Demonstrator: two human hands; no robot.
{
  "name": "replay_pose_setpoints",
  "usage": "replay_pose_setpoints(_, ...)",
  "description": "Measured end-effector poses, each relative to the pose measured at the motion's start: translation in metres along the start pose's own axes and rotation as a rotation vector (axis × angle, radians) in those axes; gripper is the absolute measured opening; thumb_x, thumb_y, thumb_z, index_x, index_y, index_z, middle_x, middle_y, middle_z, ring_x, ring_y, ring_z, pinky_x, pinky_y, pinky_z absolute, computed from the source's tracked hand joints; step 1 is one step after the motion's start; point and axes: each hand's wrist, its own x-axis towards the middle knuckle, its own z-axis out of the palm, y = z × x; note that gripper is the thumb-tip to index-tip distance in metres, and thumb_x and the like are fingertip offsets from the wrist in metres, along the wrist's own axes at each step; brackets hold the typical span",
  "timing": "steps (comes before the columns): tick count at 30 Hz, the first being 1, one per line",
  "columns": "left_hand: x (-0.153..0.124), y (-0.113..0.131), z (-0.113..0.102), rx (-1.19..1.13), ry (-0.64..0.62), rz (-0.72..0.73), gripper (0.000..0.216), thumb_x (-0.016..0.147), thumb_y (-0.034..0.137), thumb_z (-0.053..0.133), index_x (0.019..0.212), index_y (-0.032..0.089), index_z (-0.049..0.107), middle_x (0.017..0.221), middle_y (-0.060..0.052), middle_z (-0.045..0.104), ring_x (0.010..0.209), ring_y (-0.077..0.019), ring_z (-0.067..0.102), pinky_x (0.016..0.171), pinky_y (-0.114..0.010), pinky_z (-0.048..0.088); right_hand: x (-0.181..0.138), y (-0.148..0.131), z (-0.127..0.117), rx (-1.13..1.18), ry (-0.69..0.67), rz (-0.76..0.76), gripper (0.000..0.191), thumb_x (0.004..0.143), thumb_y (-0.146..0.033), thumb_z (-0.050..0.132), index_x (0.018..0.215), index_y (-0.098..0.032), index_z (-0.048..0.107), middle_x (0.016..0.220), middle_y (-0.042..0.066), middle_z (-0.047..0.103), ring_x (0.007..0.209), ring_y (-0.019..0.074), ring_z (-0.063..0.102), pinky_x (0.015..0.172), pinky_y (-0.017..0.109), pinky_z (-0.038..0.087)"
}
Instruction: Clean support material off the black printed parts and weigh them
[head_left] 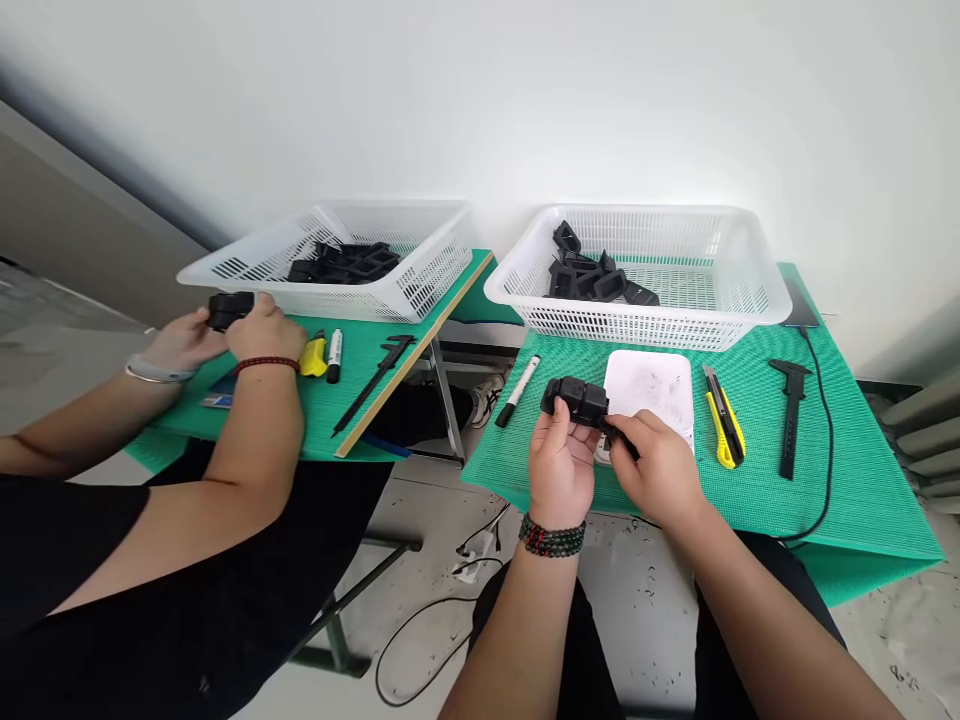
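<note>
My left hand [561, 465] holds a black moulded plastic part [581, 400] with block-like sections, its fingers wrapped beneath and the thumb on the near side. My right hand [660, 470] is closed on a slim dark piece [622, 440] at the part's right end. Whether that piece is a tool or belongs to the part I cannot tell. Both hands are over the front of the green-covered table [757, 510], just before a white square tray [649, 385]. Left of them lies a marker [517, 390]; to the right are a yellow utility knife [724, 420] and a black caliper [790, 415].
Behind the tray stands a white plastic basket [720, 320] with several black parts [592, 275]. A black cable [827, 440] runs down the table's right side. On the left, a co-worker's hands [262, 330] hold a similar black part [229, 310] beside another basket [420, 285].
</note>
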Motion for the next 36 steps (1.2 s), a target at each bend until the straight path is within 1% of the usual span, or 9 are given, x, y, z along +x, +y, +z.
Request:
replay_pose_setpoints(3,0.000,0.001,0.001,0.000,-0.003,-0.015,0.033,0.082,0.042,0.081,0.104,0.020,0.072,0.099,-0.006,0.077,0.087,-0.0178,0.074,0.077,-0.029,0.055,0.001,0.003,-0.003,0.081,0.071,0.025,0.030,0.090,-0.022,0.052,0.111,-0.023,0.073,0.093,0.008,0.073,0.081,0.0228,0.070,0.067,0.032,0.052)
replay_pose_setpoints(7,0.000,0.001,0.001,-0.005,-0.019,-0.036,0.032,0.085,0.041,0.077,0.107,0.019,0.071,0.102,-0.008,0.077,0.090,-0.0192,0.074,0.078,-0.030,0.055,0.001,0.004,-0.003,0.124,0.138,0.035,0.025,0.087,-0.022,0.055,0.104,-0.022,0.073,0.090,0.007,0.073,0.078,0.0229,0.068,0.067,0.034,0.052)
replay_pose_setpoints(15,0.000,0.002,0.002,-0.044,0.004,-0.065,0.024,0.088,0.036,0.075,0.105,0.019,0.072,0.100,-0.008,0.077,0.088,-0.0193,0.074,0.077,-0.031,0.056,0.000,0.007,0.000,0.121,0.137,0.016,0.025,0.083,-0.019,0.055,0.101,-0.023,0.072,0.091,0.007,0.073,0.083,0.0240,0.070,0.069,0.034,0.053)
replay_pose_setpoints(21,-0.002,0.002,0.004,-0.059,-0.018,-0.084,0.023,0.087,0.035,0.076,0.103,0.020,0.073,0.098,-0.006,0.077,0.087,-0.0183,0.074,0.079,-0.031,0.056,0.003,0.010,0.001,0.141,0.157,0.050,0.025,0.082,-0.019,0.055,0.100,-0.022,0.072,0.091,0.008,0.073,0.084,0.0247,0.070,0.069,0.035,0.053)
replay_pose_setpoints(25,-0.003,0.002,0.004,-0.069,-0.013,-0.099,0.019,0.087,0.034,0.076,0.100,0.021,0.073,0.098,-0.005,0.076,0.088,-0.0180,0.073,0.081,-0.032,0.056,0.006,0.015,-0.001,0.160,0.192,0.064,0.024,0.080,-0.019,0.056,0.098,-0.022,0.072,0.092,0.008,0.074,0.086,0.0259,0.070,0.072,0.037,0.055)
replay_pose_setpoints(29,-0.002,0.002,0.002,-0.080,-0.046,-0.106,0.017,0.087,0.032,0.076,0.099,0.021,0.073,0.100,-0.004,0.076,0.092,-0.0181,0.072,0.081,-0.031,0.057,0.008,0.019,-0.003,0.191,0.238,0.071,0.022,0.079,-0.017,0.057,0.096,-0.021,0.072,0.091,0.009,0.075,0.087,0.0258,0.071,0.074,0.038,0.056)
replay_pose_setpoints(34,-0.001,0.003,0.003,-0.086,-0.003,-0.108,0.017,0.090,0.033,0.073,0.101,0.021,0.073,0.101,-0.005,0.076,0.091,-0.0181,0.072,0.081,-0.030,0.057,0.007,0.017,-0.001,0.228,0.308,0.026,0.018,0.082,-0.017,0.058,0.096,-0.021,0.069,0.088,0.007,0.071,0.085,0.0240,0.068,0.072,0.036,0.056)
replay_pose_setpoints(36,0.000,0.003,0.003,-0.087,0.017,-0.096,0.018,0.091,0.034,0.071,0.103,0.021,0.073,0.100,-0.005,0.077,0.090,-0.0179,0.073,0.080,-0.030,0.057,0.006,0.016,0.000,0.256,0.307,-0.013,0.018,0.083,-0.016,0.057,0.097,-0.021,0.068,0.091,0.007,0.069,0.087,0.0234,0.068,0.074,0.036,0.056)
